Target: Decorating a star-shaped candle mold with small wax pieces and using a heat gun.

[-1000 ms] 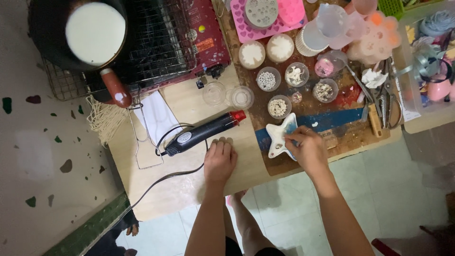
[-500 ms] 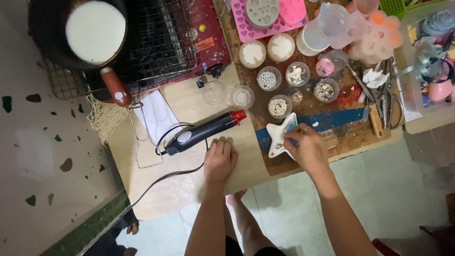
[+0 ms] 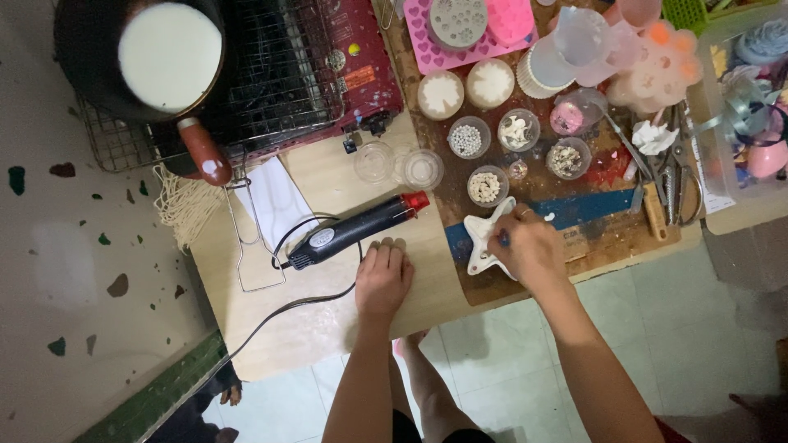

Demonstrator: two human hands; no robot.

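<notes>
Right hand (image 3: 529,250) shifted left over star dish (image 3: 478,238), fingers seemingly inside.

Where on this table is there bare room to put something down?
Bare light wood lies near the table edge, below the heat tool and its cord, left of the left hand. The dark board around the right hand and star dish is crowded with small cups.

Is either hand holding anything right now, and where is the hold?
The left hand lies flat on the table, holding nothing. The right hand rests over the white star-shaped dish; whether its fingertips pinch something cannot be told.
</notes>
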